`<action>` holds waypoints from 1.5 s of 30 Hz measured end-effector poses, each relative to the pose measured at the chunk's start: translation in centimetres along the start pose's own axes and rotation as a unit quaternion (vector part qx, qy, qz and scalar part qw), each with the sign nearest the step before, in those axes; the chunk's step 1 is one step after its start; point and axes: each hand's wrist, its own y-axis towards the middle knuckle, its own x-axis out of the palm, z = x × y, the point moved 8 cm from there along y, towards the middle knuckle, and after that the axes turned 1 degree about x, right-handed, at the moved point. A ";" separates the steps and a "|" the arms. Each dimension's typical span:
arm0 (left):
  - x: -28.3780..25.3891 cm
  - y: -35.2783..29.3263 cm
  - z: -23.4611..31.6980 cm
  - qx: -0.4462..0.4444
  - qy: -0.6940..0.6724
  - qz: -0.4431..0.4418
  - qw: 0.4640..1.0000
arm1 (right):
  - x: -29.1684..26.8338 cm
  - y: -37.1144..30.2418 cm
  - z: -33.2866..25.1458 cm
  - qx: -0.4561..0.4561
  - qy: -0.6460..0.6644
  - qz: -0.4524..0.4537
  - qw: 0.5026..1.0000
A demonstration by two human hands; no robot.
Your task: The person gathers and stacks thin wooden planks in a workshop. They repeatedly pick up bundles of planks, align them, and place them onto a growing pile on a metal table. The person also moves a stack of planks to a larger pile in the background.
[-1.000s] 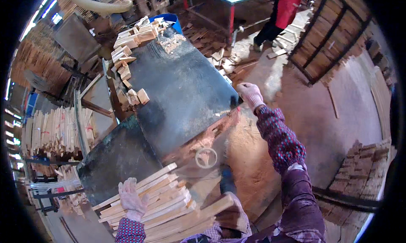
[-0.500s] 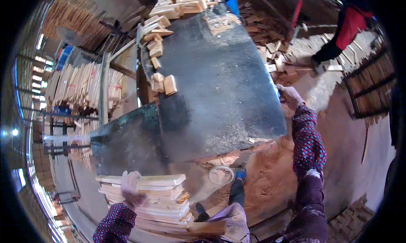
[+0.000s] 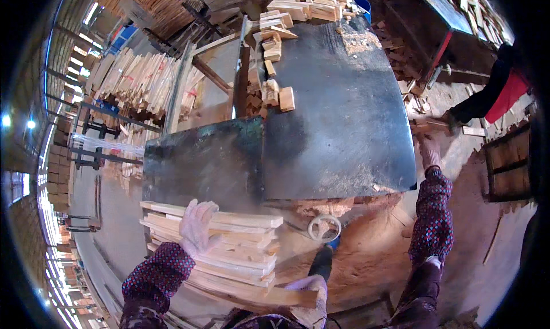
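Wood strips [image 3: 246, 253], by dark tbl [image 3: 344, 123], sawdusty flr [image 3: 366, 260]

This is a woodworking workshop. Piled timber strips [image 3: 134, 81] stand at ten o'clock, stacked boards [image 3: 243, 239] lie at seven, and sawdust [image 3: 362, 44] litters the dark worktop [image 3: 344, 117] at one.

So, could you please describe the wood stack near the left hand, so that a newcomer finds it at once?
Find the big dark table in the middle. Below its left part, at the bottom of the picture, is a stack of pale wood strips. Unlike the short blocks on the table, its strips are long, and the left hand lies over it.
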 end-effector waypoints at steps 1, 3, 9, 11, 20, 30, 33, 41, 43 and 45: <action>-1.1 0.5 0.3 0.010 0.066 0.001 0.998 | -2.0 -1.8 -1.8 -0.073 0.017 0.051 0.996; -1.0 1.3 1.8 0.029 0.185 -0.008 0.982 | -5.8 -6.9 -3.0 -0.211 0.032 0.140 0.967; -1.6 1.5 2.5 0.065 0.158 0.044 0.984 | -10.6 -31.0 -4.7 -0.162 0.089 0.132 0.974; -2.2 1.5 2.0 0.075 0.131 0.059 0.987 | -8.4 -44.1 -7.4 -0.093 0.162 0.121 0.975; -2.4 1.7 0.7 0.140 0.059 0.053 0.987 | 17.7 -75.1 -3.4 0.092 0.092 -0.162 0.978; -2.1 1.8 -7.7 0.084 -0.106 -0.049 0.990 | 26.8 -75.3 -4.4 0.157 0.032 -0.232 0.960; -2.1 2.5 -9.1 0.086 -0.189 -0.061 0.976 | 27.7 -74.2 -4.0 0.097 -0.005 -0.234 0.967; -1.2 6.2 -10.1 0.075 -0.163 -0.061 0.982 | 28.5 -74.1 -2.4 0.158 0.059 -0.235 0.957; -1.7 7.0 -9.6 0.098 -0.100 -0.052 0.989 | 27.5 -73.9 -3.1 0.145 0.032 -0.201 0.968; -1.9 7.2 -9.3 0.112 -0.101 -0.045 0.987 | 27.9 -73.8 -2.4 0.158 0.053 -0.205 0.964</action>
